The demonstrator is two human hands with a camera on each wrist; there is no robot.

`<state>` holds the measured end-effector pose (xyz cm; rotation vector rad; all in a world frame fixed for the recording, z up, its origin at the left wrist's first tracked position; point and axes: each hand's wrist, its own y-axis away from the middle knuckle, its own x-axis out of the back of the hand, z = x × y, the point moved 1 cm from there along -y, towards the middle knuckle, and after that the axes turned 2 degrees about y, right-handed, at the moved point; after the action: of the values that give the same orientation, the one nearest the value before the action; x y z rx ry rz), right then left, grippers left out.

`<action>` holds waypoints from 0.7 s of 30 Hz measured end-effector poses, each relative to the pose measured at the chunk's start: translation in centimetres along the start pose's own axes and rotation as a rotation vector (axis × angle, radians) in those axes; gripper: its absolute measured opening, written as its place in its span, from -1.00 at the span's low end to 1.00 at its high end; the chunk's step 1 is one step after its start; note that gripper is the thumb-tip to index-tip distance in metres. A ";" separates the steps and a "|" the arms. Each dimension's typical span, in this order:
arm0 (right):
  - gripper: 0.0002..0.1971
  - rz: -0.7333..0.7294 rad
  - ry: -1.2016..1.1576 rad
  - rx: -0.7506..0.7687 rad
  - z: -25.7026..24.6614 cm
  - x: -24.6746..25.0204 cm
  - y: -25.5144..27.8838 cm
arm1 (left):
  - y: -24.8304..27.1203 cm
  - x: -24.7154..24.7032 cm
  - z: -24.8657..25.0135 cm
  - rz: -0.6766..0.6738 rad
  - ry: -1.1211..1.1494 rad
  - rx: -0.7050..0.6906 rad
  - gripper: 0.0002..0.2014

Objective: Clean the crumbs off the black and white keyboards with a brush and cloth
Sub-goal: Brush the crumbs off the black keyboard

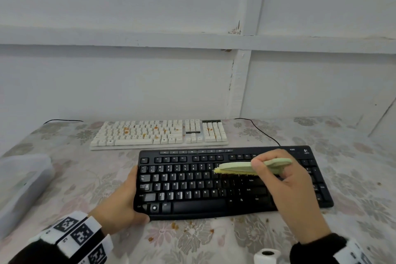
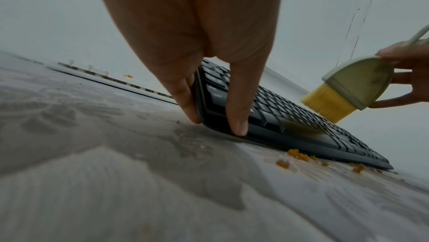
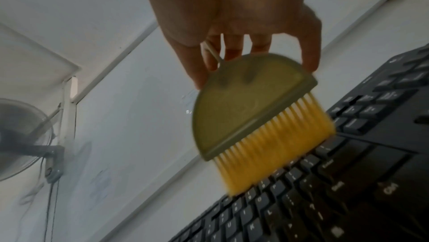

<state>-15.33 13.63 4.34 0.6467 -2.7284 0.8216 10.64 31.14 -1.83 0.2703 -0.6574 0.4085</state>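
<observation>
Currently the black keyboard (image 1: 214,184) lies on the counter (image 1: 353,156), nearest the person, with the white keyboard (image 1: 159,133) just behind it, apart from it, near the wall. Left hand (image 1: 122,197) holds the black keyboard's left end: the left wrist view shows the thumb on its front corner and the fingers (image 2: 185,97) against its end edge, so this grip is clamped on the board. Right hand (image 1: 287,180) pinches the brush (image 1: 252,167), green half-round body, yellow bristles; fingers curl over its top edge, grip closed on it. Bristles point down at the key rows right of centre, around the P–Enter area; the right wrist view is blurred, tips at or just above the keycaps, contact not certain. Orange crumbs (image 1: 174,225) lie on the counter along the black keyboard's front edge; more orange crumbs sit among the white keyboard's keys. A translucent box (image 1: 23,180) stands at the left edge of the counter. A white roll (image 1: 266,256) stands at the near edge by the right wrist. Cloth not identified in any view.
</observation>
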 end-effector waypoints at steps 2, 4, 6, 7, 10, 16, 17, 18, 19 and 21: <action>-0.86 -0.045 -0.022 0.004 0.1 -0.2 0.2 | 0.0 0.0 0.0 -0.004 0.000 -0.008 0.08; -0.88 -0.067 0.011 0.007 0.8 -0.3 0.5 | 0.0 -0.1 0.0 -0.005 0.009 -0.014 0.08; -0.87 -0.046 0.076 0.007 1.5 0.2 0.5 | 0.0 0.0 -0.1 -0.004 0.017 -0.010 0.09; -0.84 -0.026 0.111 0.010 1.7 0.6 0.4 | 0.0 0.0 -0.2 -0.004 0.020 -0.007 0.09; -0.82 0.006 0.150 0.032 1.3 1.2 0.2 | 0.0 0.0 -0.1 -0.004 0.018 -0.005 0.09; -0.92 -0.004 0.086 -0.019 2.0 1.6 0.1 | 0.0 0.1 0.0 -0.010 0.028 -0.001 0.09; -0.87 0.016 0.096 -0.031 2.2 1.8 0.0 | 0.1 0.1 0.0 -0.012 0.029 0.001 0.08; -0.84 0.025 0.099 -0.032 2.2 2.0 0.0 | 0.1 0.1 0.0 -0.014 0.033 0.000 0.08; -0.83 0.023 0.090 -0.026 2.0 2.2 0.0 | 0.1 0.0 0.1 -0.015 0.041 -0.006 0.06; -0.80 -0.003 0.055 -0.011 1.8 2.2 0.0 | 0.2 0.0 0.2 -0.021 0.054 -0.017 0.04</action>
<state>-17.43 11.86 3.56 0.6166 -2.6807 0.8104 10.42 31.20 -1.64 0.2489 -0.6040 0.3882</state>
